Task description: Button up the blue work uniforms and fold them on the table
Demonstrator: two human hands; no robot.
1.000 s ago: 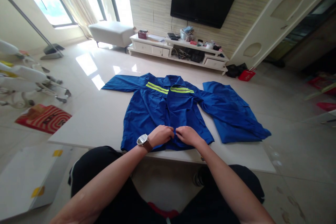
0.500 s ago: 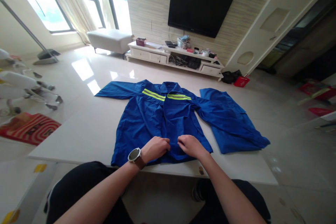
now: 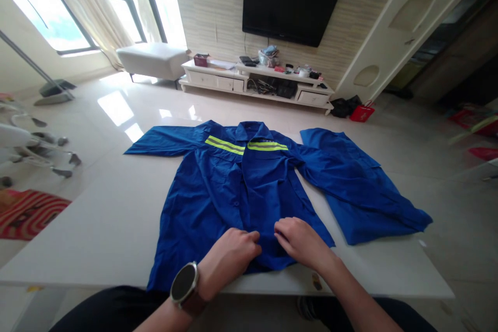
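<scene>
A blue jacket (image 3: 202,202) with yellow-green reflective stripes across the chest lies spread on a white table (image 3: 97,218), collar away from me. Its left-side sleeve stretches out flat; the other lies over a folded blue garment (image 3: 350,161) at the right. My left hand (image 3: 235,254), with a watch on the wrist, is closed at the lower front of the jacket. Opposite it, my right hand (image 3: 298,238) is closed on the lower front too, fingers curled at the cloth. A small gap with blue fabric separates the two hands.
Beyond the table stand a low white cabinet (image 3: 218,80) with clutter and a grey-white bench (image 3: 151,59). A red patterned bag (image 3: 33,212) and a wheeled chair base (image 3: 50,150) are at the left. A red bag (image 3: 361,112) sits on the floor behind.
The view has moved closer to the table, so jacket and hands look larger and lower. Both hands remain closed at the jacket's lower front.
</scene>
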